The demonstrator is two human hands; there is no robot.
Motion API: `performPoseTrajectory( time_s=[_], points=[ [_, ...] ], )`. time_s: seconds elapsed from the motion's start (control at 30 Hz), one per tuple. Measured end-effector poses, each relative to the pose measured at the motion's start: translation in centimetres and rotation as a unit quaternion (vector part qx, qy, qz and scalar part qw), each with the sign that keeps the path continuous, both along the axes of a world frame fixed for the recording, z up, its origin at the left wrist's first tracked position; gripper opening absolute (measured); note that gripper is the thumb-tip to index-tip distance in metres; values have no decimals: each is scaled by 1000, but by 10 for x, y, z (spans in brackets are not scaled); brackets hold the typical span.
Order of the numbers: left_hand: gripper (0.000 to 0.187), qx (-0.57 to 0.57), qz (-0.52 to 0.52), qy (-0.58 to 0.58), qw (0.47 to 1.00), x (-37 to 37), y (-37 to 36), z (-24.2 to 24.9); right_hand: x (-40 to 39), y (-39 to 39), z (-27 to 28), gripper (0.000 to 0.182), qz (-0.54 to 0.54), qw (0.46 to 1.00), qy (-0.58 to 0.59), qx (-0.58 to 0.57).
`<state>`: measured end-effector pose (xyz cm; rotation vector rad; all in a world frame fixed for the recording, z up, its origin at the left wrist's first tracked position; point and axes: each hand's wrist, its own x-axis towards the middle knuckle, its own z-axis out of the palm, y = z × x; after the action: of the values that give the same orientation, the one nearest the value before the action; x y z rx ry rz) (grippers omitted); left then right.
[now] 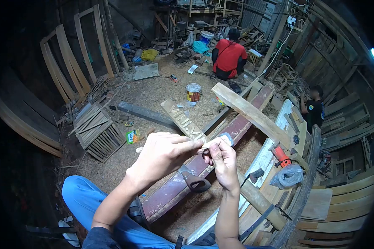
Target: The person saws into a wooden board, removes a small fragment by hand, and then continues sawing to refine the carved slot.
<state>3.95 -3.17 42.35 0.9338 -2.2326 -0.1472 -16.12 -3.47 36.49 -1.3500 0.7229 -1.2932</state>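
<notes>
Head view: small pale piece (206, 145), pinched between both hands over the lap.
Feel: probably light and a bit fragile, so fingertips at its ends.
Left hand (164, 153): closing on it.
Right hand (222, 159): gripping too.
Around: reddish beam (220, 143), sawdust floor (153, 95).

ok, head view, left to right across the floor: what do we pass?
Curved wooden slats leaning on the wall → stack of thin wooden strips → left hand → right hand → red power tool → crumpled clear plastic bag → person in dark shirt.
</notes>
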Motion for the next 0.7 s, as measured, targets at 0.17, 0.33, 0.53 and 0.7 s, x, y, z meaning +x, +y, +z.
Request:
performPoseTrajectory(
  time_s=[0.17, 0.33, 0.53, 0.7],
  points=[
    [32, -10, 33, -10, 999, 4, -26, -35, 2, -15, -25, 22, -21, 999, 23, 23],
    [25, 78, 166, 36, 982, 28, -36, -182, 10, -25, -160, 39, -70, 911, 406, 20],
    [21, 247, 300, 63, 919, 32, 37, -324, 8, 42, -266, 76, -15, 748, 662, -36],
    [23, 247, 308, 95, 914, 30, 58, -376, 6, 57, -280, 81, -45, 730, 679, -66]
  ],
)
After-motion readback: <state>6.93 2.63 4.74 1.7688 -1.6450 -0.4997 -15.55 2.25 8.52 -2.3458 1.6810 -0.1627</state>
